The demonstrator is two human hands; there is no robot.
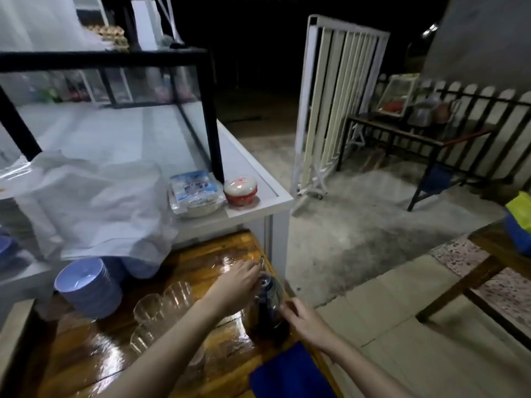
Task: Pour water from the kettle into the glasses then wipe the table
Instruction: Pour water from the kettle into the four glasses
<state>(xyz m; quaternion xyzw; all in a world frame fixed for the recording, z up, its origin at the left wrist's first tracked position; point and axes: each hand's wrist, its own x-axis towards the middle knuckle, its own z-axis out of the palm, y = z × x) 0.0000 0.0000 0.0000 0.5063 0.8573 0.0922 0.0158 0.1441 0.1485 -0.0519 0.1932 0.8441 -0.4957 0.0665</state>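
- Standing at the right edge of the glossy wooden table (161,351), the dark kettle (268,308) is observed upright; pouring is judged not yet begun.
- Empty glasses (161,311) are noted left of it.
- The left hand (234,285) is curled over the lid; the right hand (309,323) is loosely cupped at its side, contact uncertain.
- A firm handle grip and lift are called for.
- A blue cloth (287,374) lies nearby.

Two bare forearms reach up from the bottom of the frame toward lower centre. The left hand (234,285) stretches forward, palm down, fingers curled together at their tips. The right hand (306,321) sits lower and to the right, its fingers loosely bent and pointing left.
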